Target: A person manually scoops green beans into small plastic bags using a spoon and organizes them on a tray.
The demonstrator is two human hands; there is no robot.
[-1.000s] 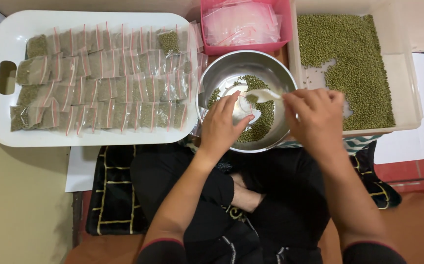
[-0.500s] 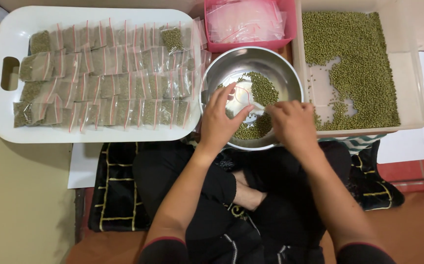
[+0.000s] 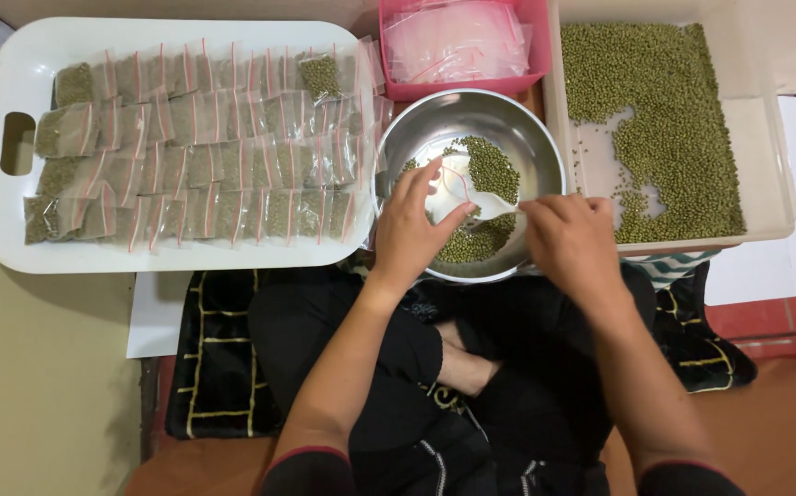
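A steel bowl (image 3: 416,129) with green beans (image 3: 492,165) in it sits in front of me. Over it my left hand (image 3: 409,230) pinches a small clear zip bag (image 3: 453,195) with a red strip. My right hand (image 3: 568,241) is at the bowl's right side and grips a white spoon (image 3: 501,204) whose tip lies at the bag's mouth. The spoon's handle is hidden in my fist.
A white tray (image 3: 12,234) at the left carries rows of several filled bean bags (image 3: 196,165). A pink basket (image 3: 457,37) of empty clear bags stands behind the bowl. A clear tub (image 3: 770,165) of loose green beans is at the right.
Both hands have dropped lower in the view and spread slightly apart. The right hand has shifted down toward the bowl's near rim with the spoon.
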